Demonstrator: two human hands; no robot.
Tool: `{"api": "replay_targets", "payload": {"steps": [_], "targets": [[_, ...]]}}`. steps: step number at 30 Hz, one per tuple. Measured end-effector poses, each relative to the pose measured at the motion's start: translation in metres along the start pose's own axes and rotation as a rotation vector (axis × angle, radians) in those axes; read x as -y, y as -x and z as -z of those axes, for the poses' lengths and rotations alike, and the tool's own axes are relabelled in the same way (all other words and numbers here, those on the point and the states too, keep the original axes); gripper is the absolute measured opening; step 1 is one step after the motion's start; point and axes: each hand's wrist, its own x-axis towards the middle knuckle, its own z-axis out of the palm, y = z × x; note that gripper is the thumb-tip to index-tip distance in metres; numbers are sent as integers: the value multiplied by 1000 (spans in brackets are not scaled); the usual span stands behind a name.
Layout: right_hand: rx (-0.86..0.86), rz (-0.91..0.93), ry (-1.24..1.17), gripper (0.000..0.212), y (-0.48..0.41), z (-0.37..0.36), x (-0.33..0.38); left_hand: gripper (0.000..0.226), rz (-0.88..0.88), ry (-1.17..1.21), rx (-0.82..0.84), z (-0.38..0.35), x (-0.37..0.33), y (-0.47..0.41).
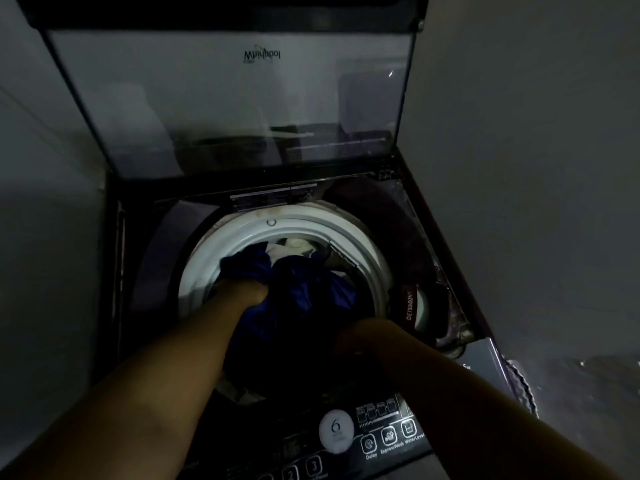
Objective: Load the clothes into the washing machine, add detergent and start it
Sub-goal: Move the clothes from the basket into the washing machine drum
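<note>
Clearly the loading is underway and not finished. The washer point(446, 216) is standing with its glass lid point(225, 98) raised, and both hands are pushing a dark blue garment point(301, 289) down through the white drum ring point(214, 258). The left hand point(247, 294) is gripping a bunch of the blue cloth, fingers closed into the fabric near the ring's left side. The right hand point(360, 337) is lying in deep shadow at the near right of the opening; it seems to be pressing on or into the clothes, but whether its fingers are closed on cloth I cannot tell. White clothes point(294, 245) are showing behind the blue one, already in the drum, so part of the load is in. The pile is sitting high, near the ring, and likely needs pressing down before the lid can close.

The detergent step looks untouched: the detergent tray point(417, 306), right of the drum, is showing a pale bottom with nothing visibly poured, though the light is too poor to be sure. No detergent container is in sight. The panel point(381, 434) at the near edge is showing its buttons, with no hand on it, so starting is also remaining.
</note>
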Motion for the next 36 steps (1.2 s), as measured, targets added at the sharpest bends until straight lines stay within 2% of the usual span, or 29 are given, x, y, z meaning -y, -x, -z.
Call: {"api": "replay_targets", "payload": {"steps": [1, 4, 7, 12, 17, 21, 25, 30, 36], "targets": [[10, -10, -46, 49, 5, 3, 0, 66, 4, -7, 36, 5, -3, 8], [-125, 94, -81, 45, 37, 10, 2, 75, -30, -27, 72, 14, -7, 36], [-281, 157, -63, 49, 68, 17, 8, 79, -73, -49, -21, 28, -12, 68], [-487, 220, 2, 45, 138, 31, 0, 74, -199, -52, -162, 56, -41, 138], [-679, 220, 9, 44, 212, 30, -51, 81, -365, -8, -307, 66, -95, 215], [-770, 181, -18, 40, 256, 17, -117, 73, -502, 8, -366, 51, -155, 264], [-827, 100, -38, 55, 295, -8, -201, 65, -618, 68, -407, 10, -229, 301], [-849, 43, -92, 55, 315, -56, -297, 66, -733, 46, -410, -62, -316, 322], [-828, 13, -214, 55, 310, -119, -378, 63, -785, 32, -307, -156, -386, 323]]}}
